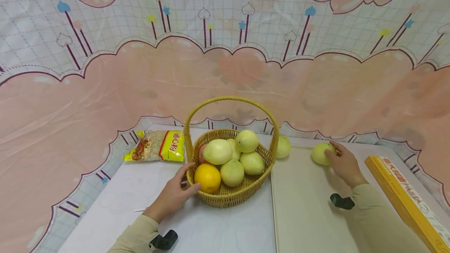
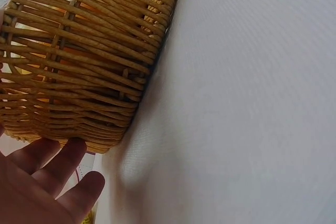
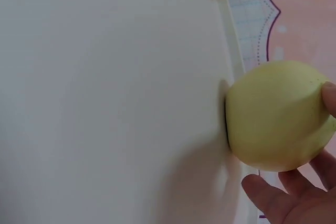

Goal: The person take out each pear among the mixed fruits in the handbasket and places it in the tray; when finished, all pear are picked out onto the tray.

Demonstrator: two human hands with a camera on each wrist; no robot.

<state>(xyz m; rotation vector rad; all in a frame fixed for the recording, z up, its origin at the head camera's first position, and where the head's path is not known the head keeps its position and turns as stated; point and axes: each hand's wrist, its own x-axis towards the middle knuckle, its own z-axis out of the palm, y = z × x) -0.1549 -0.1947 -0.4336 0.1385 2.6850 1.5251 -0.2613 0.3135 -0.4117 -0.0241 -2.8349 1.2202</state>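
Note:
A wicker basket (image 1: 228,202) with a tall hoop handle holds several pale green melons (image 1: 218,152), an orange (image 1: 207,178) and a partly hidden reddish fruit (image 1: 202,154). My left hand (image 1: 174,194) rests against the basket's left side, thumb and index finger at the rim beside the orange. In the left wrist view, its other fingertips (image 2: 76,148) lie along the woven outer wall. My right hand (image 1: 346,165) holds a single melon (image 1: 321,154) at the back of the cream board (image 1: 306,206), thumb on one side and fingers on the other.
Another melon (image 1: 283,146) sits just right of the basket, partly behind its handle. A yellow pasta bag (image 1: 156,146) lies to the left. At the right edge is a long orange-yellow pasta box (image 1: 404,202). A patterned cloth (image 1: 225,73) hangs behind the table.

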